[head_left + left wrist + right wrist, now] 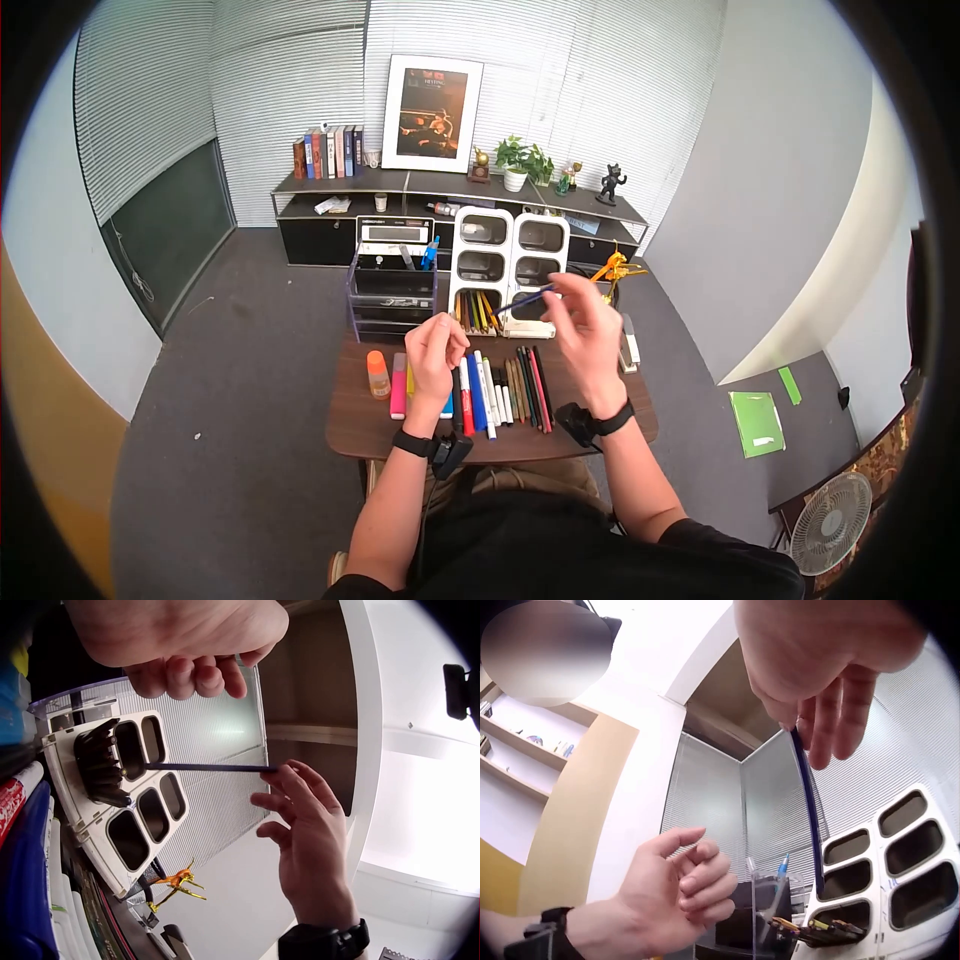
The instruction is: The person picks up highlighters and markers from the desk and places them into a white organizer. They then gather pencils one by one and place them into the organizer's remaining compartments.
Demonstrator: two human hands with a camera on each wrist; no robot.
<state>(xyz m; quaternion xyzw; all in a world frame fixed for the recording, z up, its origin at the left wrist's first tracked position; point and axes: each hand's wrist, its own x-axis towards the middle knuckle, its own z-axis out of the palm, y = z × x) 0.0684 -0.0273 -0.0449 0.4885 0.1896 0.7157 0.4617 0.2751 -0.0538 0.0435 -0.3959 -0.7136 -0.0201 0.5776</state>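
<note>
My right hand (588,328) pinches one end of a slim dark blue pencil (214,767) between thumb and fingers. The pencil's other end points at the white organizer (511,212), which has several rounded compartments in two columns. Coloured pencils (476,312) stand in its lower left compartment, and the held pencil's far tip overlaps the organizer close by them. Over the table's pens hovers my left hand (679,892), its fingers loosely curled and holding nothing.
A row of markers and pens (500,390) lies on the brown table (350,430), beside an orange-capped glue bottle (377,374). Left of the organizer stands a clear-sided desk rack (393,295). At the right are a stapler (629,345) and a gold-orange figurine (615,267).
</note>
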